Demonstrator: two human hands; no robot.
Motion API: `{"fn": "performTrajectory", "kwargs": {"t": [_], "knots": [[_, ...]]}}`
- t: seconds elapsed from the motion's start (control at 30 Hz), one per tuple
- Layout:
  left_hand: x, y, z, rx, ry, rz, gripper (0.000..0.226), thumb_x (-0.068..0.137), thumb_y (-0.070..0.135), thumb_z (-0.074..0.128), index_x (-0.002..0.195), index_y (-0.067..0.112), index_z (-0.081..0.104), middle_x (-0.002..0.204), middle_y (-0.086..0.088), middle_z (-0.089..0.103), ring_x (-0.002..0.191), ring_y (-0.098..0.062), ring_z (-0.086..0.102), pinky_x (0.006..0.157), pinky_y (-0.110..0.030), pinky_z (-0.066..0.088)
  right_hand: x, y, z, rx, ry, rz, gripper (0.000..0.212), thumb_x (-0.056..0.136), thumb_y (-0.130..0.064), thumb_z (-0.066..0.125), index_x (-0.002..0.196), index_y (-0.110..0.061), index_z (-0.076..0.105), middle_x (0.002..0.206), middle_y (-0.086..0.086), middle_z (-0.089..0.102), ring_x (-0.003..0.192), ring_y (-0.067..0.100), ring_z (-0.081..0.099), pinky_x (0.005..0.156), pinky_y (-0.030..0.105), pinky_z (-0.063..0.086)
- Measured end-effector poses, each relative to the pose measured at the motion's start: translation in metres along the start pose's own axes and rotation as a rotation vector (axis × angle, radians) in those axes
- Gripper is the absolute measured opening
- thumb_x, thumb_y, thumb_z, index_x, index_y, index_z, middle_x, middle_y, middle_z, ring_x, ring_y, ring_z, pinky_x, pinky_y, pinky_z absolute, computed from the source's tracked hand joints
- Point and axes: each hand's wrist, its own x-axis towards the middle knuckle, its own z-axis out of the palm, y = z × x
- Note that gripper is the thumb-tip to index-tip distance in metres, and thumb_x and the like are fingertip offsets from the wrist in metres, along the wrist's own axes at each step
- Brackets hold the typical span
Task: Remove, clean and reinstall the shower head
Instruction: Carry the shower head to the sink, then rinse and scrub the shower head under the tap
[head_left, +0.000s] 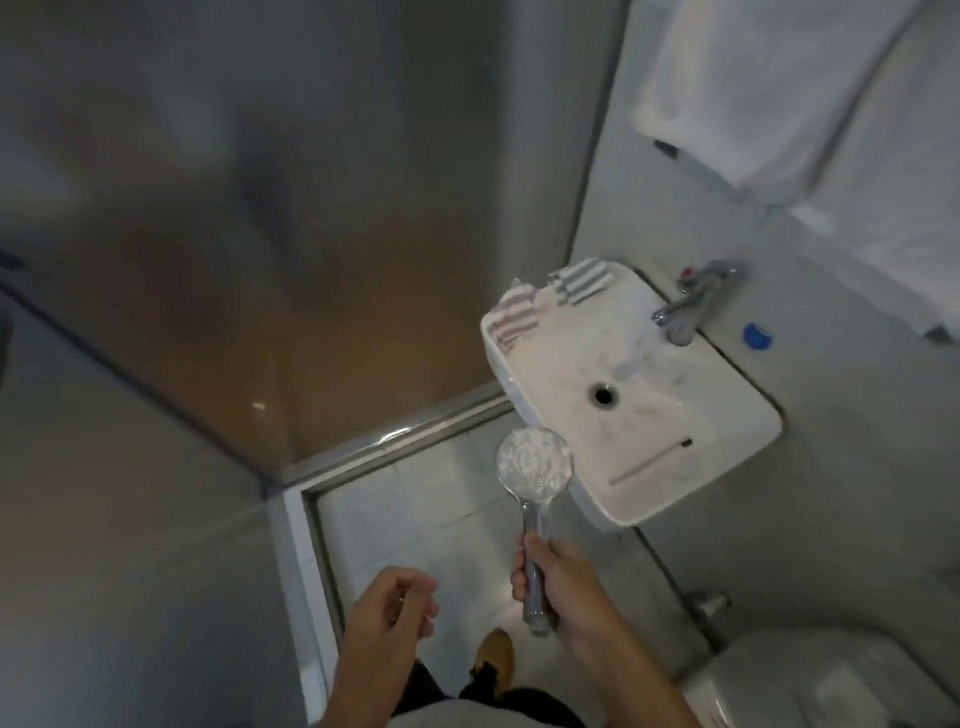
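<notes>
The left hand (390, 603) hangs near and left, fingers loosely curled, holding nothing. To its right, the right hand (553, 584) grips the chrome handle of the shower head (533, 464), whose round face sits just beside the white washbasin's (727, 395) near-left edge, faucet (691, 304) beyond.

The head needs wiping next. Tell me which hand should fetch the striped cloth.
Left. The right hand grips the shower head; the left hand holds nothing, so probably it takes the striped cloth on the sink.

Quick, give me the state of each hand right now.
Left hand: fingers loosely curled, holding nothing.
Right hand: gripping the shower head by its handle.
</notes>
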Motion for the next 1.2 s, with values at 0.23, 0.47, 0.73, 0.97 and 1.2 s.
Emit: {"fn": "performTrajectory", "kwargs": {"t": [0.23, 0.47, 0.73, 0.97, 1.2], "knots": [[0.071, 0.05, 0.059, 0.126, -0.268, 0.033, 0.014, 0.09, -0.003, 0.057, 0.078, -0.009, 0.062, 0.055, -0.01, 0.061, 0.048, -0.01, 0.055, 0.047, -0.018, 0.047, 0.027, -0.035, -0.032, 0.106, 0.162, -0.08, 0.022, 0.1, -0.013, 0.048, 0.082, -0.003, 0.056, 0.059, 0.008, 0.056, 0.047, 0.018, 0.048, 0.05, 0.03, 0.04], [0.157, 0.079, 0.14, 0.36, -0.584, -0.042, 0.013, 0.094, 0.006, 0.054, 0.088, -0.004, 0.06, 0.066, -0.013, 0.062, 0.051, -0.012, 0.054, 0.05, -0.022, 0.045, 0.07, -0.075, -0.041, 0.257, 0.288, -0.135, 0.028, 0.102, -0.017, 0.046, 0.081, -0.003, 0.058, 0.062, 0.013, 0.058, 0.051, 0.022, 0.052, 0.053, 0.031, 0.043], [0.261, 0.127, 0.228, 0.621, -0.879, -0.307, 0.039, 0.099, 0.037, 0.042, 0.082, 0.012, 0.066, 0.087, -0.014, 0.07, 0.076, -0.023, 0.066, 0.065, -0.026, 0.051, 0.155, -0.137, 0.001, 0.178, 0.598, -0.092, 0.047, 0.102, -0.044, 0.039, 0.092, -0.009, 0.069, 0.083, 0.012, 0.074, 0.072, 0.022, 0.07, 0.063, 0.031, 0.053], [0.316, 0.139, 0.254, 0.695, -1.025, -0.285, 0.029, 0.1, 0.026, 0.042, 0.101, 0.009, 0.065, 0.09, -0.009, 0.068, 0.077, -0.019, 0.065, 0.053, -0.022, 0.049, 0.2, -0.162, 0.016, -0.081, 0.902, -0.127, 0.038, 0.104, -0.03, 0.039, 0.087, -0.006, 0.063, 0.072, 0.006, 0.068, 0.07, 0.02, 0.069, 0.062, 0.031, 0.055], [0.332, 0.149, 0.266, 0.673, -1.088, -0.409, 0.033, 0.102, 0.022, 0.039, 0.094, 0.001, 0.062, 0.079, -0.015, 0.072, 0.064, -0.02, 0.07, 0.057, -0.028, 0.055, 0.199, -0.175, 0.006, -0.65, 1.007, 0.049, 0.029, 0.103, -0.028, 0.033, 0.097, -0.018, 0.059, 0.092, 0.001, 0.066, 0.079, 0.018, 0.063, 0.065, 0.03, 0.043]]}}
